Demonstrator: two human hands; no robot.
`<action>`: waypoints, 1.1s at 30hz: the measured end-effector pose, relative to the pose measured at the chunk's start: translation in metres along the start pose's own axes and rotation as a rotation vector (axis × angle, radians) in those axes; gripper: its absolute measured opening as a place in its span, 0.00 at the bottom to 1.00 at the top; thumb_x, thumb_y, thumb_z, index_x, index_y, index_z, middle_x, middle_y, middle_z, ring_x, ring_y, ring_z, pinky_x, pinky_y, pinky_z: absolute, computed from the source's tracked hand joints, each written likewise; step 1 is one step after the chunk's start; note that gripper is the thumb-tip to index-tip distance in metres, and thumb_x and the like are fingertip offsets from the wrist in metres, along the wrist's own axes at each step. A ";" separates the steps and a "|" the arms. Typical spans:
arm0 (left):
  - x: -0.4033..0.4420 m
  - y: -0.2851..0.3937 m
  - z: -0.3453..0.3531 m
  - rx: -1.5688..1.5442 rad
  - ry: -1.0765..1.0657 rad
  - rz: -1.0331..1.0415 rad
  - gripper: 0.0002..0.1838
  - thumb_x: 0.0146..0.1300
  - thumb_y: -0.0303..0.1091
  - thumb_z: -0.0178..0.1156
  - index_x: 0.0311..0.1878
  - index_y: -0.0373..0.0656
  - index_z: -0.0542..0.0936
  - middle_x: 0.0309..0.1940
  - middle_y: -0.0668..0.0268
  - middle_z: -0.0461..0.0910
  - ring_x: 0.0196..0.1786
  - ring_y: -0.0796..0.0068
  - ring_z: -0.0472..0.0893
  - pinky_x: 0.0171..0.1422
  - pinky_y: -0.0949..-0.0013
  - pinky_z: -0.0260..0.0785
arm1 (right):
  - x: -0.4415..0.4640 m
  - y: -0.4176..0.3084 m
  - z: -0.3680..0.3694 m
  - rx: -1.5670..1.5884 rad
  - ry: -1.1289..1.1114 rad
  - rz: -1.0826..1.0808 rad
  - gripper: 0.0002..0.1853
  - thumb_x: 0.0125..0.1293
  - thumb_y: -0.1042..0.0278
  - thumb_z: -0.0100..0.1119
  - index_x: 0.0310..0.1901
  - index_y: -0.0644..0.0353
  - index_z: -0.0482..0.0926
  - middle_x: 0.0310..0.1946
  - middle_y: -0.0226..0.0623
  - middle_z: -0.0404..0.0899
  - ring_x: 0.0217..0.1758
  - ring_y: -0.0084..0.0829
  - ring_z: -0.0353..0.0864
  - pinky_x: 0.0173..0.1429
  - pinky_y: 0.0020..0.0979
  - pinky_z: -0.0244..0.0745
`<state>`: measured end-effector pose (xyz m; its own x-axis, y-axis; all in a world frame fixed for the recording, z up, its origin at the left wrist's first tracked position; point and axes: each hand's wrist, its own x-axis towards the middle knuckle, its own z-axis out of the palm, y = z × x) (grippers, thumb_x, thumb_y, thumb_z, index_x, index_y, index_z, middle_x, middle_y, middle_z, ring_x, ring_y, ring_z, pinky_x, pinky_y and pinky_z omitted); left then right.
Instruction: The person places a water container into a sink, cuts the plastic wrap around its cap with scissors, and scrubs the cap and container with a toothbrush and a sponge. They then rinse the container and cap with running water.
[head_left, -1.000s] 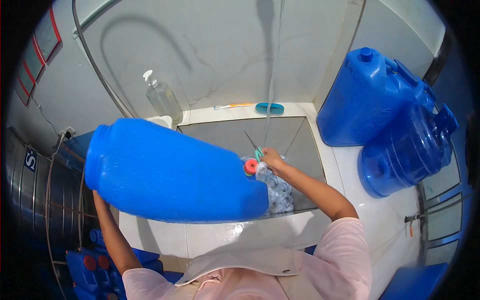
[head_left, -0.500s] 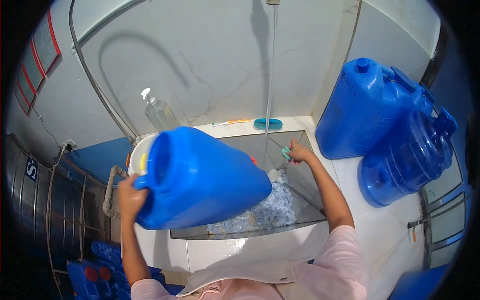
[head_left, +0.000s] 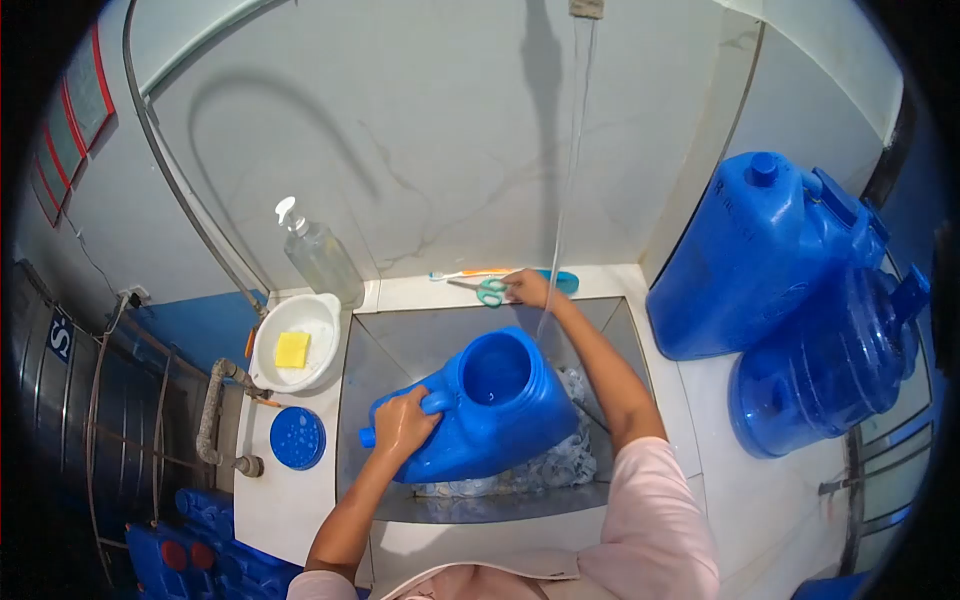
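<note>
Nearest you, your left hand [head_left: 405,425] is curled round the handle of the blue jug [head_left: 500,420], which leans with its open mouth up in the sink [head_left: 385,340], center of the frame. The jug covers part of the crumpled patterned bundle [head_left: 560,468] beneath it. On the bench [head_left: 270,520], left, lies a blue lid [head_left: 298,438]; beyond it a white bowl [head_left: 328,345] holds a yellow sponge [head_left: 292,350]. Two big blue containers [head_left: 725,260] [head_left: 815,370] crowd the right side. At the sink's far edge, your right hand [head_left: 528,288] pinches the green-handled scissors [head_left: 491,291], near a toothbrush [head_left: 470,273] and a teal brush [head_left: 566,281]. A water stream [head_left: 572,180] crosses your view by that wrist; a pump bottle [head_left: 325,262] stands upper left.
</note>
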<state>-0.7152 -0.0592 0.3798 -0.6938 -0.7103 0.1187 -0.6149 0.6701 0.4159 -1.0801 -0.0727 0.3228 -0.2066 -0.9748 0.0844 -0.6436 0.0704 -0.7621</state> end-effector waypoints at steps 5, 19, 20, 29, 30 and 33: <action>0.014 0.032 0.017 -0.104 -0.094 -0.065 0.20 0.50 0.45 0.63 0.43 0.43 0.76 0.31 0.51 0.80 0.36 0.49 0.80 0.40 0.53 0.71 | -0.082 -0.078 -0.048 -0.171 0.015 0.145 0.11 0.50 0.73 0.51 0.33 0.68 0.80 0.24 0.42 0.81 0.27 0.28 0.80 0.35 0.32 0.75; 0.114 0.083 0.040 -0.474 -0.365 0.299 0.16 0.55 0.43 0.57 0.34 0.37 0.80 0.30 0.49 0.80 0.38 0.52 0.80 0.45 0.57 0.70 | -0.103 -0.152 -0.065 0.721 0.031 0.498 0.08 0.60 0.79 0.46 0.34 0.72 0.76 0.31 0.43 0.78 0.34 0.31 0.82 0.41 0.27 0.81; 0.117 0.087 0.040 -0.478 -0.371 0.308 0.16 0.55 0.43 0.57 0.34 0.37 0.80 0.30 0.49 0.80 0.38 0.52 0.80 0.45 0.57 0.70 | -0.104 -0.155 -0.066 0.719 0.041 0.503 0.08 0.60 0.79 0.46 0.34 0.72 0.76 0.31 0.43 0.78 0.34 0.31 0.82 0.41 0.27 0.81; 0.125 0.086 0.063 -0.012 -0.116 0.743 0.21 0.63 0.48 0.47 0.33 0.39 0.80 0.31 0.52 0.80 0.38 0.51 0.80 0.46 0.55 0.71 | -0.104 -0.164 -0.059 0.728 0.155 0.394 0.09 0.60 0.74 0.48 0.34 0.71 0.76 0.31 0.41 0.78 0.32 0.33 0.82 0.41 0.28 0.81; 0.118 0.085 0.062 0.012 -0.156 0.650 0.24 0.66 0.48 0.42 0.31 0.39 0.80 0.31 0.52 0.80 0.37 0.49 0.79 0.45 0.53 0.71 | -0.110 -0.161 -0.053 0.300 0.112 0.306 0.11 0.59 0.71 0.51 0.37 0.71 0.76 0.32 0.43 0.78 0.34 0.36 0.82 0.41 0.32 0.80; 0.096 0.086 0.066 -0.046 -0.198 0.491 0.27 0.69 0.48 0.37 0.29 0.38 0.79 0.30 0.51 0.80 0.36 0.47 0.79 0.43 0.50 0.70 | -0.138 -0.158 -0.015 -0.560 -0.041 0.235 0.25 0.53 0.62 0.59 0.51 0.70 0.71 0.37 0.48 0.78 0.42 0.45 0.79 0.48 0.43 0.73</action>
<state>-0.8596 -0.0560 0.3670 -0.9562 -0.2578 0.1384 -0.1858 0.9004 0.3935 -0.9615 0.0536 0.4412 -0.3686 -0.9263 -0.0785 -0.8765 0.3744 -0.3025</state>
